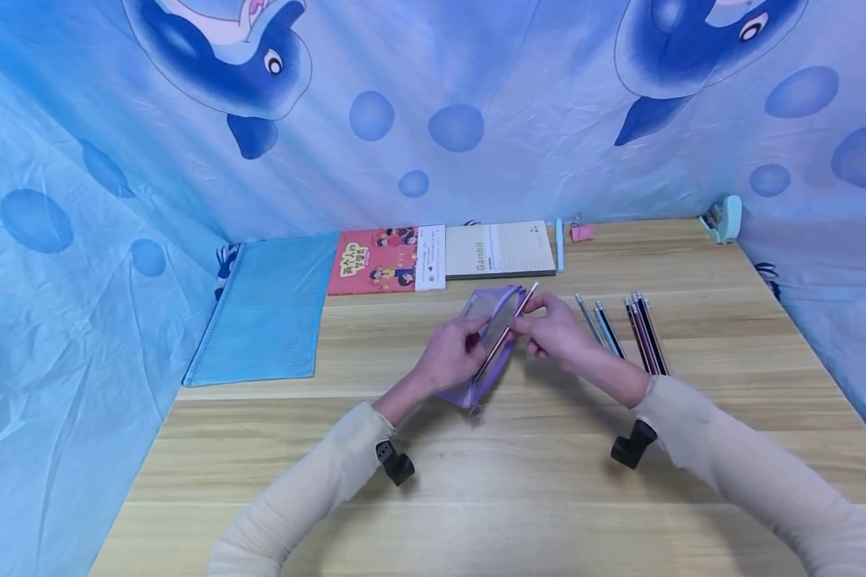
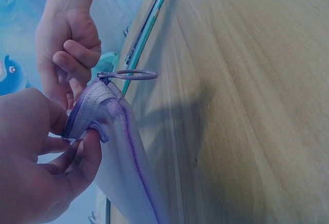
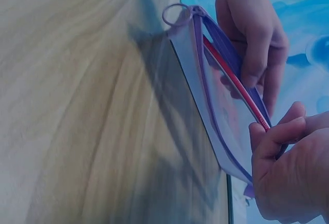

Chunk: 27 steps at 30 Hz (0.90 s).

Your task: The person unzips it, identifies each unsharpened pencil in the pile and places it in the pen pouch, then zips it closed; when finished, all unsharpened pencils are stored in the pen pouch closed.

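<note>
Pouch: purple mesh pouch (image 1: pixel 487 340) at mid-table (image 1: pixel 476 481), mouth open, ring pull (image 2: pixel 134 74) at one end.
Left hand: left hand (image 1: pixel 451 353) pinching the pouch's edge, fingers curled.
Right hand: right hand (image 1: pixel 559 328) pinching a red pencil (image 3: pixel 234 82), shaft partly inside the pouch mouth.
Spare pencils: pencils (image 1: pixel 624 324) just right of the right hand.
Hidden: pencil's lower end behind mesh; tip not discernible.

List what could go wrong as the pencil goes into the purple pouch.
The left hand holds the soft mesh pouch open only at one edge, so the mouth may sag and block the pencil. The right hand pinches the pencil by its end, so it could slip or tilt out.
</note>
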{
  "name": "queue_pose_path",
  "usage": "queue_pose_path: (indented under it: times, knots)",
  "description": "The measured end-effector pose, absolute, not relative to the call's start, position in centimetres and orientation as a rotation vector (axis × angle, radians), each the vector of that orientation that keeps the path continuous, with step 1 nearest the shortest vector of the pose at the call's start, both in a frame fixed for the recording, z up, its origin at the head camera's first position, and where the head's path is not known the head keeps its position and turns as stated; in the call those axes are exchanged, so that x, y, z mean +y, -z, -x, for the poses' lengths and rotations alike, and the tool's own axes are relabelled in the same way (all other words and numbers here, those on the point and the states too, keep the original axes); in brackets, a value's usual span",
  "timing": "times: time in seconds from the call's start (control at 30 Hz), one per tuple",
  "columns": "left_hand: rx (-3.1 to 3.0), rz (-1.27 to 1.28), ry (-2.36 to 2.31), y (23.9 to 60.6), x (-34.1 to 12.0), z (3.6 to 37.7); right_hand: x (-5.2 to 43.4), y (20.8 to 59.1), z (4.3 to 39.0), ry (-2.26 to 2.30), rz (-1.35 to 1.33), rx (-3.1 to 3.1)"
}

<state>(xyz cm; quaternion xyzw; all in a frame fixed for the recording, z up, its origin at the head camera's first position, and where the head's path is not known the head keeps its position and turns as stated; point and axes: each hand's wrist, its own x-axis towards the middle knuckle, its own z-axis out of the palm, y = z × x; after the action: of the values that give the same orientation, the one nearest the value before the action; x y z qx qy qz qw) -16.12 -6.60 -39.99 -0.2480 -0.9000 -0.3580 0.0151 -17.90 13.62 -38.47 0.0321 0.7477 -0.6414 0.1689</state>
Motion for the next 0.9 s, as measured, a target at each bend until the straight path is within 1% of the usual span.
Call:
queue_pose_path:
  times: [0.33, 0.6, 0.9]
  knots:
    - [-2.742, 0.784, 1.064, 40.25, -6.26, 16.11, 12.55, 39.11, 17.28, 1.791, -0.073, 2.131]
    - [-2.737, 0.756, 1.071, 40.14, -5.82, 15.71, 12.52, 39.27, 17.43, 1.748, -0.089, 2.137]
    - [-2.778, 0.731, 1.148, 40.06, -5.74, 15.70, 12.64, 39.00, 17.61, 1.698, -0.008, 2.161]
